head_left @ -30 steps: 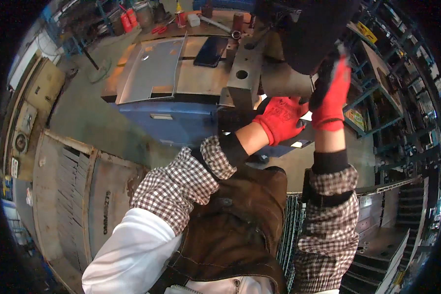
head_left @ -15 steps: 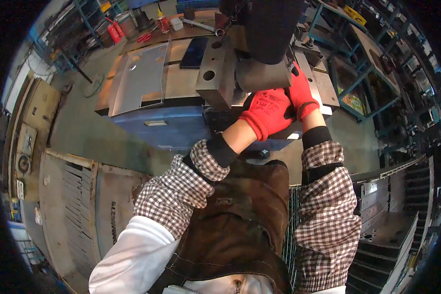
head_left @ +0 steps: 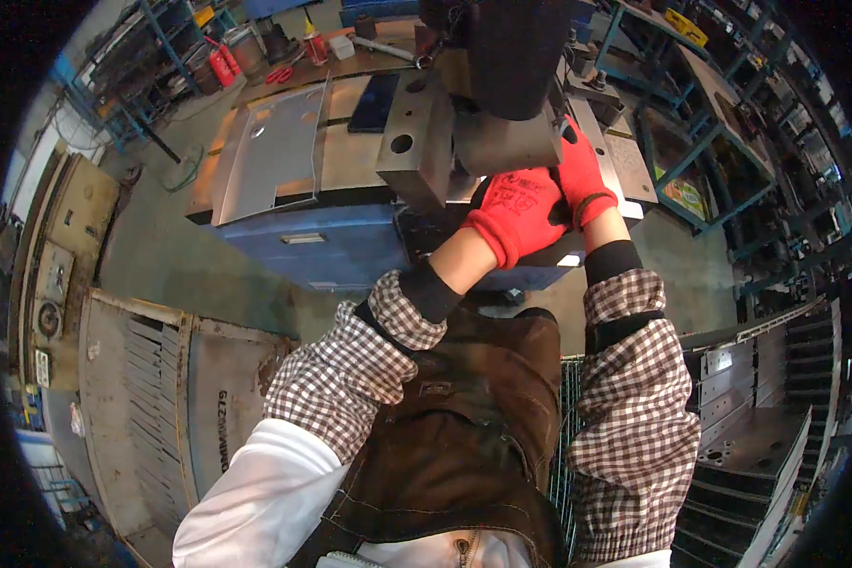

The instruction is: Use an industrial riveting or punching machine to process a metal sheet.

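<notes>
Under the black cylinder (head_left: 516, 62) sits the rounded steel piece (head_left: 504, 144), the left hand (head_left: 521, 216) just below it, the right hand (head_left: 585, 175) tucked alongside, probably for steadiness. Each grip is partly curled; what's inside, can't tell! Left of the cylinder: a holed steel block (head_left: 415, 156). And 1 second ago the right hand was blurred, farther out; now the 2 gloves meet!

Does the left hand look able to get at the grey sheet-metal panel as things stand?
Probably not directly: the metal block with holes appears to stand between the left hand and the grey sheet-metal panel.
</notes>
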A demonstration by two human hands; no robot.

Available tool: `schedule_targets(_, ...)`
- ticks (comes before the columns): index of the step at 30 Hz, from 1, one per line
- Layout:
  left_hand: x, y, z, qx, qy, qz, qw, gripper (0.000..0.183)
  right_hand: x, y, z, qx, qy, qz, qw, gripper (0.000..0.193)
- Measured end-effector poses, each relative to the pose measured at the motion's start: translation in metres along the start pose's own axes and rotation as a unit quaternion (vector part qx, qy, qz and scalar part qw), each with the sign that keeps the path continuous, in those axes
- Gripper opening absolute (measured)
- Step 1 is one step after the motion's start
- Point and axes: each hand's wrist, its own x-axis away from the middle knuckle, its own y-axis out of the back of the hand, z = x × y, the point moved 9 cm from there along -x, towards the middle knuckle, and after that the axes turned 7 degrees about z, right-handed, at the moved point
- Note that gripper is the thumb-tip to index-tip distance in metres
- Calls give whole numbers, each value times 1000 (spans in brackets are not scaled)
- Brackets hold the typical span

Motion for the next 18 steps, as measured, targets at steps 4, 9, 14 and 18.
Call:
schedule_targets(4,1,-4,6,11,9,8,1000,52,-2,-6,-1,-8,-14,26,1000,77)
schedule_targets(9,3,-2,6,-5,13,8,1000,51,1,-5,2,14,-7,7,1000,80)
schedule_targets(14,2,-1,0,-13,-7,-16,1000,50,-13,-7,-17,9,9,36,999,82)
schedule_targets(18,3,-1,0,-8,-5,-12,1000,51,-15,-9,-20,17,11,43,999,81)
